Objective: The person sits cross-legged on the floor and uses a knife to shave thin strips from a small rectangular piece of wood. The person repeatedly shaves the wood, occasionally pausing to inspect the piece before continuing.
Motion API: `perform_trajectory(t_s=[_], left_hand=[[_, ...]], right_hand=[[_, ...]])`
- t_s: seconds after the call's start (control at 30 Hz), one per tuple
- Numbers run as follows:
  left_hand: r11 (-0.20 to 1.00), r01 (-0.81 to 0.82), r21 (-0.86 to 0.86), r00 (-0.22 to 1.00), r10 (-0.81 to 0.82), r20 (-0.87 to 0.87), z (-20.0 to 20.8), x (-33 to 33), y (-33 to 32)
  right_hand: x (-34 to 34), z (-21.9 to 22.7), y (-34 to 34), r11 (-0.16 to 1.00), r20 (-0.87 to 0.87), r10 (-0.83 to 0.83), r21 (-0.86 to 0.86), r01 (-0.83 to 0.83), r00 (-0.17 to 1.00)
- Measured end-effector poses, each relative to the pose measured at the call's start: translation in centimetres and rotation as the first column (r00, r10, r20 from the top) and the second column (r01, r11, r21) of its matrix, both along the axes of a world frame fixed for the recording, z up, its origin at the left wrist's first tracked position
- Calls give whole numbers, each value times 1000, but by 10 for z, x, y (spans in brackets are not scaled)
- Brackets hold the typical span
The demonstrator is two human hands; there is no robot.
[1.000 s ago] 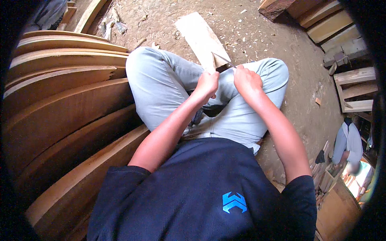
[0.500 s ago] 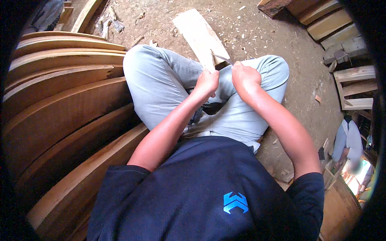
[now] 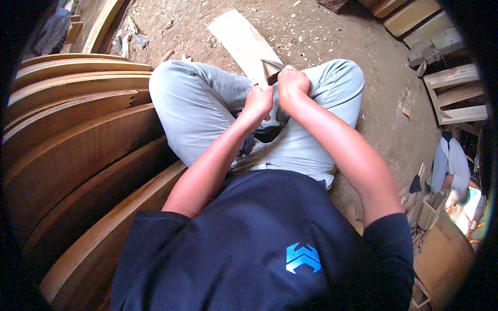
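My left hand (image 3: 259, 101) is closed around the lower end of a narrow, pale strip of wood (image 3: 262, 75), held between my bent knees. In my right hand (image 3: 293, 85), fingers wrapped round its handle, is a knife (image 3: 272, 64) with a dark blade pointing up and left. The blade crosses the strip near its far end; whether it touches the wood cannot be made out. Beyond both hands a broad pale board (image 3: 239, 37) lies on the ground, its near end behind the strip and knife. The knife's handle is hidden in my fist.
Several curved planks (image 3: 78, 122) stand close by my left leg. Wood shavings are scattered over the dirt floor (image 3: 321, 36). At the right are wooden frames (image 3: 456, 96) and stacked timber (image 3: 415, 18). Another person (image 3: 450, 163) is at the far right edge.
My right hand has moved left, closer to my left hand, and the knife blade has shifted with it across the strip. The left hand keeps its grip. The whole view has shifted slightly.
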State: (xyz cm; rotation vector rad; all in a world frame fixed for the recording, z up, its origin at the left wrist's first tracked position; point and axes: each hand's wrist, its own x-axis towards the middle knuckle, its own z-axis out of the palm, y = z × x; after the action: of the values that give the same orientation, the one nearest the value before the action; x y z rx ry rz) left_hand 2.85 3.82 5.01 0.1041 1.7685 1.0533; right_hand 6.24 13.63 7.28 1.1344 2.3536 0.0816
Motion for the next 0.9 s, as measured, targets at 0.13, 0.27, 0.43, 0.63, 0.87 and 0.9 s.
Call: perform_trajectory(t_s=[0.13,0.27,0.43,0.63,0.87,0.9], left_hand=[[999,-19,33,999,18,45,-6,9,-8],[999,-33,3,999,33,39,1,8,-12],[996,-60,71,995,54,83,-9,10,-12],[998,-45,38,999,44,23,-5,12,-9],[999,-27,-19,1000,27,-11,0,9,-9],[999,-32,-20,999,32,-8,2,9,-9]], right_hand=[[13,-11,31,963,-55,234,-126,-240,971],[42,-10,50,980,-280,151,-80,-180,948],[58,34,37,967,-239,137,-177,-182,961],[58,36,24,966,-232,176,-144,-213,957],[45,6,33,946,-227,277,-103,-306,934],[44,6,32,947,-219,274,-107,-302,936]])
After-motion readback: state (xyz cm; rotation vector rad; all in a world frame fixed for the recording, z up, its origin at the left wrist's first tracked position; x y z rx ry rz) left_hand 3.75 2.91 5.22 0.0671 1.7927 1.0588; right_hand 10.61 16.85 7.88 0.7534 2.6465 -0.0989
